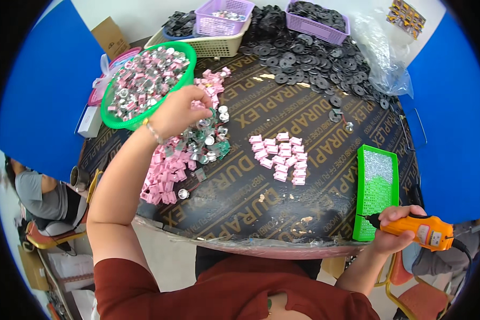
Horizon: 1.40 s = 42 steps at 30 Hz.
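Observation:
My left hand point(182, 111) reaches over a heap of small green circuit boards with round silvery parts point(210, 141). Its fingers are curled together; what they hold, if anything, is hidden. Pink plastic pieces point(168, 170) lie piled beside and below that heap. My right hand point(393, 234) is wrapped round an orange electric screwdriver point(426, 233), whose dark tip points left over the near end of a green tray point(359, 202). Small silvery screws point(378, 166) cover the tray's far part. Mid-table, several pink pieces point(282, 157) are laid out in loose rows.
A green basket point(191, 56) full of pink and silvery assemblies stands at the left. Black discs point(325, 66) spread across the back, below purple baskets point(320, 33). One disc with a wired part point(336, 116) lies apart. Clear plastic bags point(384, 58) sit back right. Blue partitions point(448, 133) flank the table.

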{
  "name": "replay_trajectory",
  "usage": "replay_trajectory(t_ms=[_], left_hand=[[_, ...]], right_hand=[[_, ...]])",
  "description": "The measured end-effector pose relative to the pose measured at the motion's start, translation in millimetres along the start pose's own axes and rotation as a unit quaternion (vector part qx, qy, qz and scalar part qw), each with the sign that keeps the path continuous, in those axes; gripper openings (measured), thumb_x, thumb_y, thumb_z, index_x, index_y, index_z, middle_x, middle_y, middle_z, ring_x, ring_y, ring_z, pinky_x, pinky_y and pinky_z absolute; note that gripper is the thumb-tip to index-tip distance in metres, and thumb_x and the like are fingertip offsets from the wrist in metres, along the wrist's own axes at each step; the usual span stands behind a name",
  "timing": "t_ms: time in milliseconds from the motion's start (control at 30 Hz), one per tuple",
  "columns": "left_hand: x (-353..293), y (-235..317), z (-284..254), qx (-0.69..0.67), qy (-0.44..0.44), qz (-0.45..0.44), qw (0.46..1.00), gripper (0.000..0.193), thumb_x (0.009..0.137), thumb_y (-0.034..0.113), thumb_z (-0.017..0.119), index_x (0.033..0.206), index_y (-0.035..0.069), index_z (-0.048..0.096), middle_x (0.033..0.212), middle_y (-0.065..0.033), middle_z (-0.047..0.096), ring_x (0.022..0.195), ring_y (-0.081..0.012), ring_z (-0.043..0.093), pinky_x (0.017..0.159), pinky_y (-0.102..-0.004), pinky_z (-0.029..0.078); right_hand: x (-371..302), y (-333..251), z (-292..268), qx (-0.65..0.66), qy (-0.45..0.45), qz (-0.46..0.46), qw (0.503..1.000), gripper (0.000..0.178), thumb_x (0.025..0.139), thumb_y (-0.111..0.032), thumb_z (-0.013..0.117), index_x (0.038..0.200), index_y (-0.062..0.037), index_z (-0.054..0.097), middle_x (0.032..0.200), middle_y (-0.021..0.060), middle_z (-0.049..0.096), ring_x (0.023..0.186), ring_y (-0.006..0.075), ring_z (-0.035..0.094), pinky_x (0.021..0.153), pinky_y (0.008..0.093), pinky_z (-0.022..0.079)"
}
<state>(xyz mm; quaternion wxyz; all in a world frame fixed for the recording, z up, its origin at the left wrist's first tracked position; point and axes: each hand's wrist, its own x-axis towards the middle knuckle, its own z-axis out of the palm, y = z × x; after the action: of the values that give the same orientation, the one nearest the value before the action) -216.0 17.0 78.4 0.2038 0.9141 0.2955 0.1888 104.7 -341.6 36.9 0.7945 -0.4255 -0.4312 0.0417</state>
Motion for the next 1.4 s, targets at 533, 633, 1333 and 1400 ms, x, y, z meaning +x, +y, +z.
replay_trajectory(t_ms=[533, 633, 1333, 1400], left_hand=[[19.1, 17.7, -57.1, -0.085, -0.084, -0.107, 0.987, 0.032, 0.088, 0.024, 0.057, 0.071, -0.002, 0.065, 0.062, -0.0042, 0.062, 0.057, -0.0104, 0.055, 0.058, -0.0276, 0.046], [83.5, -2.2, -75.8, -0.171, 0.066, -0.094, 0.979, 0.029, 0.087, 0.025, 0.056, 0.072, 0.003, 0.066, 0.069, -0.0043, 0.065, 0.062, -0.0086, 0.052, 0.056, -0.0237, 0.039], [207.1, 134.4, 251.5, 0.127, -0.081, 0.192, 0.970, 0.027, 0.082, 0.014, 0.060, 0.107, 0.015, 0.067, 0.122, -0.0130, 0.055, 0.117, -0.0294, 0.050, 0.094, -0.0397, 0.044], [210.0, 128.9, 249.8, 0.102, -0.084, 0.242, 0.961, 0.015, 0.080, 0.012, 0.059, 0.091, 0.011, 0.069, 0.102, -0.0108, 0.061, 0.103, -0.0284, 0.057, 0.083, -0.0379, 0.049]], right_hand=[[-2.4, -4.7, 7.6, -0.018, -0.002, 0.008, 1.000, 0.061, 0.084, -0.052, 0.062, 0.118, -0.0055, 0.042, 0.072, 0.0097, 0.054, 0.049, 0.0146, 0.049, 0.044, 0.0256, 0.041], [-0.7, -8.2, 10.3, -0.022, 0.003, 0.009, 1.000, 0.062, 0.083, -0.053, 0.063, 0.116, -0.0051, 0.043, 0.071, 0.0095, 0.055, 0.049, 0.0150, 0.050, 0.045, 0.0258, 0.043], [1.0, -7.8, 15.9, -0.012, 0.027, 0.009, 1.000, 0.060, 0.081, -0.048, 0.069, 0.111, -0.0020, 0.044, 0.070, 0.0128, 0.058, 0.050, 0.0174, 0.054, 0.047, 0.0275, 0.049], [-1.5, -7.8, 13.8, -0.004, 0.026, 0.013, 1.000, 0.060, 0.081, -0.048, 0.068, 0.111, -0.0020, 0.043, 0.070, 0.0123, 0.058, 0.050, 0.0176, 0.054, 0.046, 0.0271, 0.048]])
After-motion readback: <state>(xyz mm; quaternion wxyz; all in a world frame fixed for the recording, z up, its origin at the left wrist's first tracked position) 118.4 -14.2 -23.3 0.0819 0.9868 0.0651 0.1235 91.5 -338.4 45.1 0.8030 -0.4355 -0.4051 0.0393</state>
